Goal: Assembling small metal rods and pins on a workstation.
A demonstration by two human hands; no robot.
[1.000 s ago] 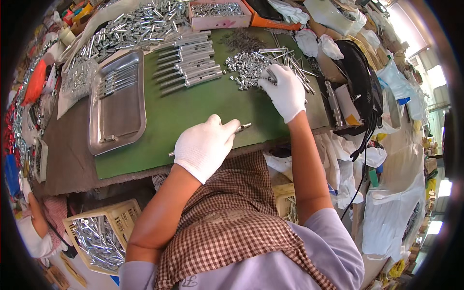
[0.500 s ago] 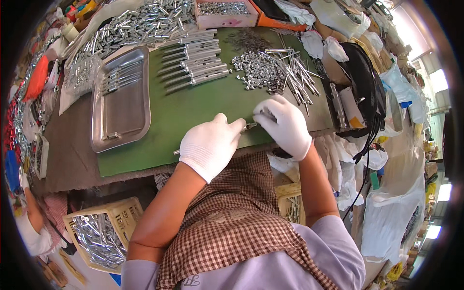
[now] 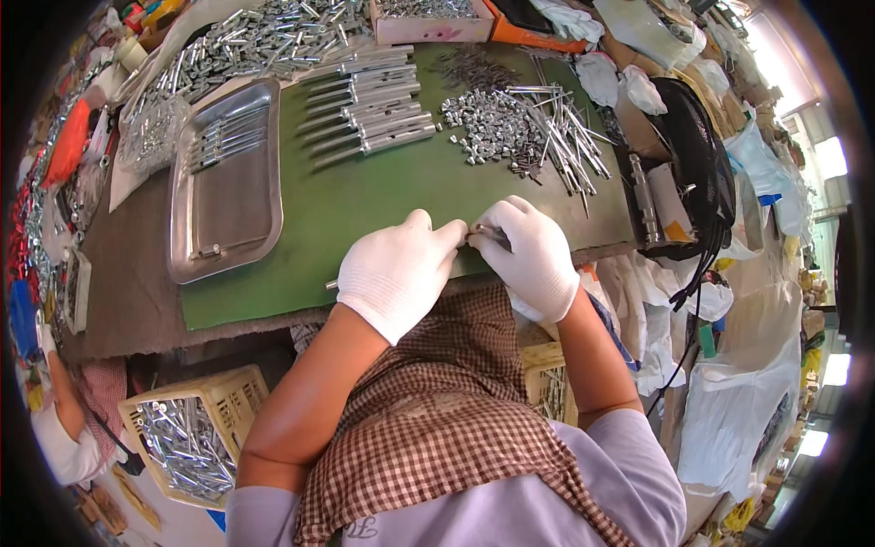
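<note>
White gloves cover both hands, which meet above the front part of the green mat (image 3: pixel 310 219). My left hand (image 3: pixel 396 264) is closed around a thin metal rod (image 3: pixel 332 285); one end of it pokes out by the wrist, and the glove hides most of the rest. Close against its fingertips, my right hand (image 3: pixel 529 255) pinches a small metal piece (image 3: pixel 492 234) whose exact shape I cannot make out. Beyond the hands lie a row of metal tubes with rods (image 3: pixel 383 128), a heap of small metal nut-like pieces (image 3: pixel 497 128) and loose thin rods (image 3: pixel 570 137).
Left of the mat's middle stands a steel tray (image 3: pixel 187 214) with several rods and one short piece. Behind are a pile of metal tubes (image 3: pixel 264 41) and a box (image 3: pixel 428 30) of small parts. A crate (image 3: pixel 241 401) of metal parts sits below the table; a black mesh bag (image 3: pixel 697 155) is at right.
My right hand has moved slightly left and down, bringing its metal piece up to my left fingertips. My left hand stays almost in place, still around the rod.
</note>
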